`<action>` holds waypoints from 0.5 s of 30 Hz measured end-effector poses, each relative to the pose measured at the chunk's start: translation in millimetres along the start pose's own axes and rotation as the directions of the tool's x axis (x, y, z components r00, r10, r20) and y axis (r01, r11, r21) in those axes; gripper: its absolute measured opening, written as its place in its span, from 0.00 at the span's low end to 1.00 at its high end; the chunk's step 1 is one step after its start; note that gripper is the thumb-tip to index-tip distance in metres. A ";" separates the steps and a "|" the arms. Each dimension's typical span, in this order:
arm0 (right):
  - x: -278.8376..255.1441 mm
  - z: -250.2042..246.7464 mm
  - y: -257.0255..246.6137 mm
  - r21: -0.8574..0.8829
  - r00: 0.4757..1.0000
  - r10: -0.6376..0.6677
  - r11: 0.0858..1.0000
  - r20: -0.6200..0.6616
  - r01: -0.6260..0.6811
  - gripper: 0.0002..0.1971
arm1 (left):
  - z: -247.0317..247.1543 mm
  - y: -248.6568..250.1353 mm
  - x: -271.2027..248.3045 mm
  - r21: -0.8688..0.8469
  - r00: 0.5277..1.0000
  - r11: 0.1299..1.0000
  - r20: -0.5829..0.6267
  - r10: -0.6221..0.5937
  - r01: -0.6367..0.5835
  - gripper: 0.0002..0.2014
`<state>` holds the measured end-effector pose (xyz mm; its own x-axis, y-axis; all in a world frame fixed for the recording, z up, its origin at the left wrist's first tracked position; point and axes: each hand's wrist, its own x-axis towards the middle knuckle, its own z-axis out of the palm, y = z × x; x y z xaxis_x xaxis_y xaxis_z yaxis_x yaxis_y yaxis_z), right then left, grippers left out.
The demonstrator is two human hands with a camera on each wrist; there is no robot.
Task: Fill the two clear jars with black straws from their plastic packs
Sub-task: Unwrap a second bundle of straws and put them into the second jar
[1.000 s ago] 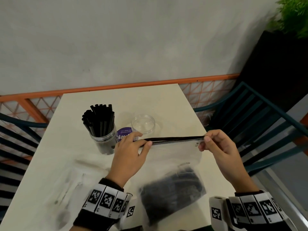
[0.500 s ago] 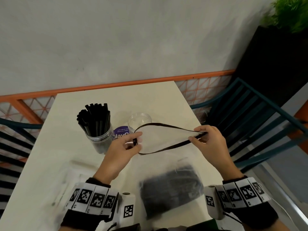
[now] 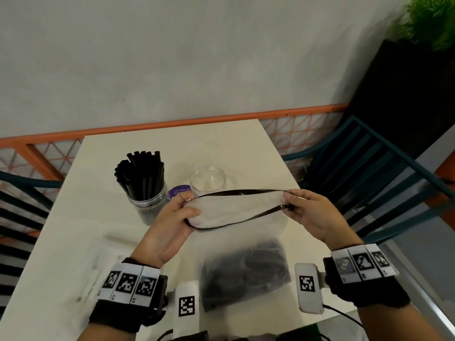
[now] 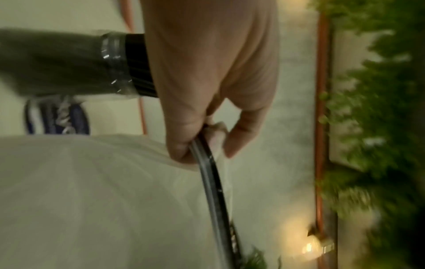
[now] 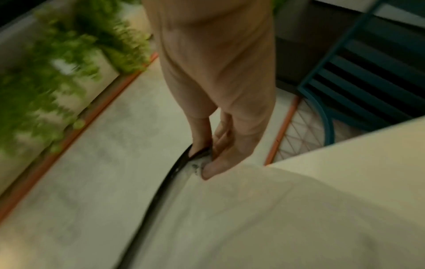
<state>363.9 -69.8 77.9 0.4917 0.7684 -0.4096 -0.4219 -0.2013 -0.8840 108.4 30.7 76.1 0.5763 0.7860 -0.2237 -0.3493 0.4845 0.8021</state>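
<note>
I hold a frosted plastic pack (image 3: 236, 237) upright over the table, its black zip mouth (image 3: 236, 193) pulled wide. My left hand (image 3: 183, 210) pinches the mouth's left end (image 4: 202, 145), and my right hand (image 3: 291, 205) pinches the right end (image 5: 197, 154). A dark bundle of black straws (image 3: 246, 274) lies in the pack's bottom. One clear jar (image 3: 147, 205) at the left is packed with upright black straws (image 3: 141, 175). A second clear jar (image 3: 208, 180) stands behind the pack with nothing in it.
A purple round label or lid (image 3: 178, 193) lies between the jars. Another flat plastic pack (image 3: 81, 262) lies on the cream table (image 3: 221, 143) at the left. Teal chairs (image 3: 369, 173) flank both sides, and an orange rail (image 3: 172, 124) runs behind.
The pack's zip mouth was a straight shut line a second ago; both hands have pulled it apart into a wide oval. The hands have shifted slightly.
</note>
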 end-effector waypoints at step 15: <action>-10.9 14.1 -0.3 0.036 0.981 -0.008 0.999 0.192 0.001 0.07 | -14.9 -15.9 8.3 0.440 0.992 0.898 -0.118 0.042 0.014 0.07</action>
<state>347.9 -69.5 85.9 0.3395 0.8724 -0.3516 -0.4488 -0.1783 -0.8757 107.8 35.3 53.3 0.4694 0.8458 -0.2536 0.0198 0.2770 0.9607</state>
